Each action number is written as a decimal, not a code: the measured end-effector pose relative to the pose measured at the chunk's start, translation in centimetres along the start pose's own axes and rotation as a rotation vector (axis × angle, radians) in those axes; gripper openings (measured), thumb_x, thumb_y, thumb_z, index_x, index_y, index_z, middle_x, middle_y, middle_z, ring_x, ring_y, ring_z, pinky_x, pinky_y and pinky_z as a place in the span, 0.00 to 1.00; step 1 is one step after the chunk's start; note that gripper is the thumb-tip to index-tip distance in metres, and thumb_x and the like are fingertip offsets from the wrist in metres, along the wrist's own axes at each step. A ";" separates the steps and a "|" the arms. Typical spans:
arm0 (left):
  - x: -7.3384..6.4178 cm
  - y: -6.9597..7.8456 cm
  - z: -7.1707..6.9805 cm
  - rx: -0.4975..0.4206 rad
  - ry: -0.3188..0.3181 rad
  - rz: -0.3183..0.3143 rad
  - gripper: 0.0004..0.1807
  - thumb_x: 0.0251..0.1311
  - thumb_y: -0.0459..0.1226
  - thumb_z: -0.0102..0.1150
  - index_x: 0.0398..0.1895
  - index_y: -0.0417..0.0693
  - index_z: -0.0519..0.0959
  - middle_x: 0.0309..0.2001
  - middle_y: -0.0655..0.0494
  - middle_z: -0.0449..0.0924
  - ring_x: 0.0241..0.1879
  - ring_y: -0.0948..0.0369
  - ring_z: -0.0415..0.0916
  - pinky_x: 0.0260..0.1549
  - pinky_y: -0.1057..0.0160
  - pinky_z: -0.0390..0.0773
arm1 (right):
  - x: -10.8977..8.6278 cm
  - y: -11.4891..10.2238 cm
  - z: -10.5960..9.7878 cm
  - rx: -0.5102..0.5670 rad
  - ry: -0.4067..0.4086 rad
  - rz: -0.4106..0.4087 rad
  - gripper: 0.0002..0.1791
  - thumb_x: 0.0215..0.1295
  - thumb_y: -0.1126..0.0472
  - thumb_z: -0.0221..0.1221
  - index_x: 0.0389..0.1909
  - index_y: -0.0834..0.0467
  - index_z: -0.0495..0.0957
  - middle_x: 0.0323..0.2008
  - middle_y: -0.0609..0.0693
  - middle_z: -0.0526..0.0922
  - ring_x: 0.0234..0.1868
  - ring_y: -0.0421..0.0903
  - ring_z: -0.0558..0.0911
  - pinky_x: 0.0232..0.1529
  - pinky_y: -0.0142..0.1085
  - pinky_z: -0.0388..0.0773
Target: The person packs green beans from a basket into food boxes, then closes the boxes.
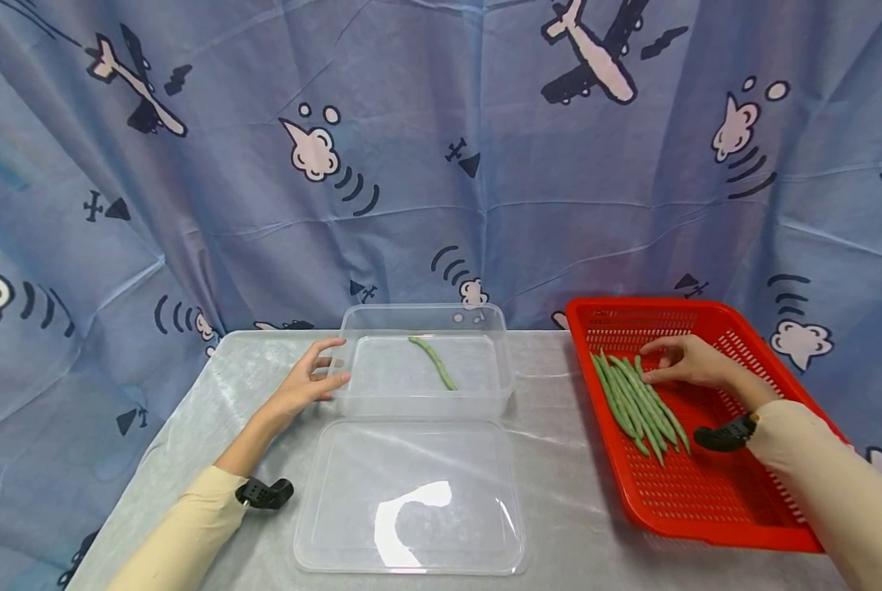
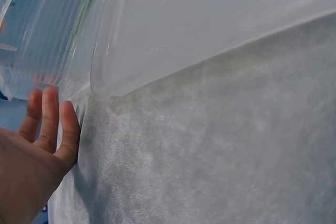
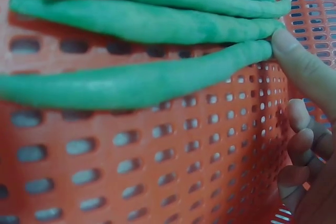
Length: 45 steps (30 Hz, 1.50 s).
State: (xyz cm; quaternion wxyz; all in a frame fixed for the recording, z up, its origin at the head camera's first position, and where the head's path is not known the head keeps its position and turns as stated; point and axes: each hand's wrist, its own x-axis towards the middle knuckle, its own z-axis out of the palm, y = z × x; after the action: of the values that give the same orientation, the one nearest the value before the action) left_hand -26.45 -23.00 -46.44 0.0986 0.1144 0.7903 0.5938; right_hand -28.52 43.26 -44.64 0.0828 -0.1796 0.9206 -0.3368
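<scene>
So my left hand (image 1: pixel 310 377) is at the left wall of the clear container (image 1: pixel 422 406), fingers spread and not gripping. That box sits by the far edge of the table (image 1: pixel 559 476), with one lone green bean (image 1: pixel 435 364) lying inside. Right hand (image 1: pixel 688 361) is down in the red basket (image 1: pixel 732 497), thumb at the tip of a bean in the bunch (image 1: pixel 636 406), other fingers curled; can't tell if I'm actually pinching it. The bunch lies along the basket's left side. As for clutter: a clear lid (image 1: pixel 411 501) lies flat between the container and the table's near edge, and the basket's left wall stands between the bunch and the container. Blue curtain (image 1: pixel 411 238) with planes and clouds hangs past the far edge.
</scene>
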 end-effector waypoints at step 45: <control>0.2 0.0 0.0 0.004 0.003 -0.004 0.37 0.69 0.38 0.64 0.77 0.54 0.59 0.70 0.30 0.59 0.63 0.36 0.66 0.48 0.44 0.76 | -0.2 0.4 -0.3 0.116 -0.073 -0.065 0.19 0.62 0.68 0.70 0.53 0.55 0.83 0.24 0.56 0.78 0.21 0.45 0.71 0.23 0.35 0.67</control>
State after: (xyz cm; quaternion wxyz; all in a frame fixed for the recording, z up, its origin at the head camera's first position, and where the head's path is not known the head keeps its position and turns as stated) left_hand -26.60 -22.93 -46.49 0.0985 0.1122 0.7918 0.5923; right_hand -28.50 43.81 -44.62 0.1154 -0.2164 0.8897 -0.3852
